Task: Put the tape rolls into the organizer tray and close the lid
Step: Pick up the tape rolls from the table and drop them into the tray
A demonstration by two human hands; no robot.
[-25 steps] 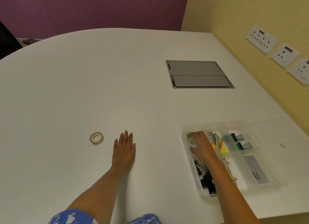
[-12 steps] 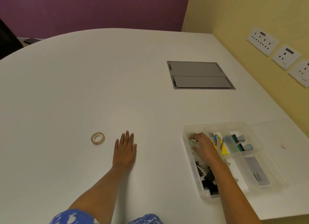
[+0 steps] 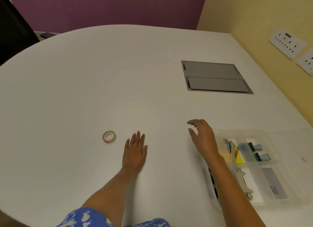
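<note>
One cream tape roll [image 3: 109, 136] lies flat on the white table [image 3: 84, 82], a short way left of my left hand [image 3: 135, 150]. That hand rests palm down, fingers spread, holding nothing. My right hand [image 3: 202, 137] hovers empty just left of the clear organizer tray [image 3: 264, 132], fingers loosely apart. The tray holds clips, sticky notes and other small stationery. My right forearm hides its left compartments. The clear lid [image 3: 298, 142] lies open to the tray's right.
A grey cable hatch [image 3: 215, 77] is set flush into the table behind the tray. Wall sockets [image 3: 288, 44] sit on the yellow wall at right. A dark chair [image 3: 13, 28] stands at the far left edge.
My right hand has let go of a white tape roll inside the tray and moved out to the left, empty. The left hand has stayed flat on the table.
</note>
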